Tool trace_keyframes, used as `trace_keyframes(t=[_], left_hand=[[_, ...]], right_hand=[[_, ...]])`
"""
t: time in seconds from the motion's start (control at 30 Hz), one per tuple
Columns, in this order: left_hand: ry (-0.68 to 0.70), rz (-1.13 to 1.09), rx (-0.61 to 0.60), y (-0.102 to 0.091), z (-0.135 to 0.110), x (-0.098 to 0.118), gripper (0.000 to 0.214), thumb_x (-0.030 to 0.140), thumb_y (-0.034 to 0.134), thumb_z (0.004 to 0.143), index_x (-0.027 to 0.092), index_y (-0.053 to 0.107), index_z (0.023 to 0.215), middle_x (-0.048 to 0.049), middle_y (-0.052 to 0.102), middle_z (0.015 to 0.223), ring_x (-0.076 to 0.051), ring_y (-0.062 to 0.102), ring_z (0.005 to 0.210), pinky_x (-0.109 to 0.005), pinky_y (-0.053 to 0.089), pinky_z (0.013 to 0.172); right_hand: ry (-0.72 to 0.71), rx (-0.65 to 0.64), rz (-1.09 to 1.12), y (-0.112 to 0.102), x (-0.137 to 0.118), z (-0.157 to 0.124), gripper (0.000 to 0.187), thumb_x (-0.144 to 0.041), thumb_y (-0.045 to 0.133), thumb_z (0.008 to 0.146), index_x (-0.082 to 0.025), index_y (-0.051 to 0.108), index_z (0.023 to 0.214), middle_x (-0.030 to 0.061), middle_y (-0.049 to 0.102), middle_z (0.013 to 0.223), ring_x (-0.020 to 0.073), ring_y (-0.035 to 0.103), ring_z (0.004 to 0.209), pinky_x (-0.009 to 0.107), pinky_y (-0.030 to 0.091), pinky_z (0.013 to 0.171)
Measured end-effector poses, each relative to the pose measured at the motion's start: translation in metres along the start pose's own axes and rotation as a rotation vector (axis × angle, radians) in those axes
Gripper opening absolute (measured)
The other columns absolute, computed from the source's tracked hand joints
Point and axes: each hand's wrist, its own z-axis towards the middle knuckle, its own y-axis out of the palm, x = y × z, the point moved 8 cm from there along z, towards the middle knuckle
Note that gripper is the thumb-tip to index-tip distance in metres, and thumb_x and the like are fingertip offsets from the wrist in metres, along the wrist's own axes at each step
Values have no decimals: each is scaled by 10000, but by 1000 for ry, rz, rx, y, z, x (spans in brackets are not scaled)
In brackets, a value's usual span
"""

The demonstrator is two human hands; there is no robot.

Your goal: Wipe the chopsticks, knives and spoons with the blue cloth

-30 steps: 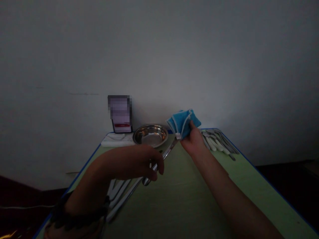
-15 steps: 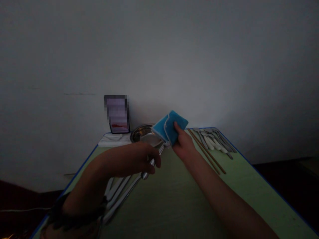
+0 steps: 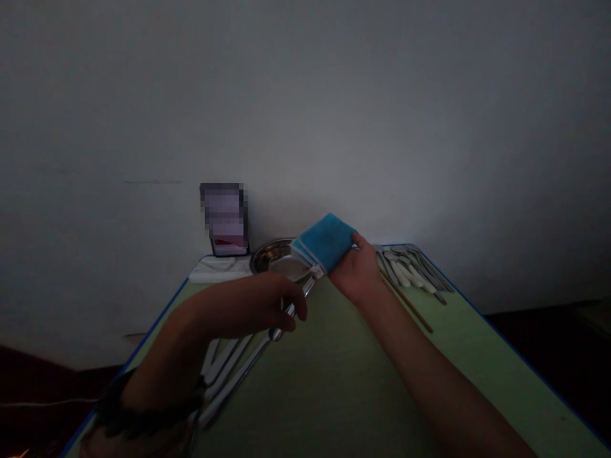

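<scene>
Pinched in my left hand (image 3: 267, 305), above the table's middle, is a slim shiny metal utensil (image 3: 310, 284), slanting up to the right. Its rounded lower end shows below the fingers; its upper end meets a folded blue cloth (image 3: 325, 240) with white edging, so its exact kind is hidden. My right hand (image 3: 360, 270) grips the cloth from the right, thumb at its right edge and the other fingers mostly out of sight beneath. Behind both hands is a round metal bowl (image 3: 262, 257), partly covered by the cloth and my left hand.
Several long metal utensils (image 3: 229, 369) lie under my left forearm. On the right are chopsticks (image 3: 413, 310) and a group of spoons and other cutlery (image 3: 405, 273). A screen device (image 3: 226, 222) leans on the wall behind a white block (image 3: 214, 270). The green table (image 3: 324, 381) has blue edges.
My right hand has shifted slightly right and rolled under the cloth. The cloth has folded over, now showing one broad blue face. My left hand and the utensil have barely moved.
</scene>
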Motion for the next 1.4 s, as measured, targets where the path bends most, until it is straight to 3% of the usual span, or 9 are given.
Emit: trace_keyframes(t=[0.2,0.37,0.53,0.73,0.9,1.17,1.3,1.4], left_hand=[[10,-3,-29,3,-2,0,193,190,573,760,224,654,932,12,655,740,-159,627,690,-223,416,592],[-22,-23,-93,6,-6,2,193,172,554,765,206,646,930,11,655,696,-163,642,676,-225,428,599],[15,16,-58,2,-4,7,187,183,546,783,207,649,937,-2,663,783,-159,632,717,-226,432,625],[31,73,1,-3,-1,7,183,185,547,775,198,664,915,-5,654,806,-163,603,741,-227,423,629],[43,70,16,-3,-1,4,173,186,567,750,213,671,885,5,660,798,-162,606,741,-218,425,619],[4,29,-91,2,-12,8,176,147,541,765,192,677,868,-8,680,758,-163,633,697,-223,438,612],[109,14,-13,-7,-17,16,186,164,504,815,213,655,913,8,657,799,-142,610,727,-207,433,631],[186,-5,85,-13,-17,20,197,182,455,862,216,613,976,8,638,873,-134,591,764,-204,433,661]], right_hand=[[-57,143,-59,-19,2,10,266,-286,431,884,-127,582,1034,72,701,918,162,649,877,389,476,898],[-152,206,-54,-32,-8,19,265,-306,509,847,-137,579,1040,81,698,950,182,650,907,430,494,875],[-183,172,-48,-28,-3,14,249,-310,517,844,-138,594,1006,66,703,935,166,659,848,393,510,859],[-95,151,-71,-22,28,5,223,-304,533,833,-125,606,944,48,711,807,152,659,744,341,526,812],[-74,147,-56,-23,37,6,211,-307,525,832,-134,613,914,51,711,805,149,656,712,335,533,783],[-156,253,-9,-31,-8,10,231,-295,493,857,-151,607,997,31,714,824,137,657,745,329,513,828],[-234,245,42,-31,-31,10,232,-289,466,877,-152,613,992,6,714,764,119,654,696,305,510,831],[-246,239,49,-32,-32,11,248,-294,440,889,-150,621,978,2,714,732,117,654,673,297,518,799]])
